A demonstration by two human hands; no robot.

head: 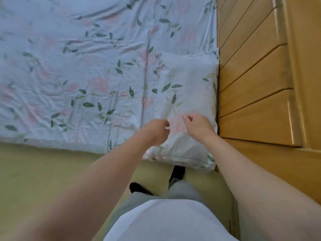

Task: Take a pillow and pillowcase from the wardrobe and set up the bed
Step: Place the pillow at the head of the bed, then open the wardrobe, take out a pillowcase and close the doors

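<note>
One pillow in a pale floral-print pillowcase point(187, 94) lies on the bed with the matching leaf-and-blossom sheet point(78, 70), at its corner beside the slatted wooden headboard point(251, 84), long axis running away from the person. Left hand point(156, 131) and right hand point(198, 126) hover over its near half, fingers loosely curled, gripping nothing; contact cannot be confirmed. Right hand slightly nearer the headboard. Count: one pillow, two hands.
</note>
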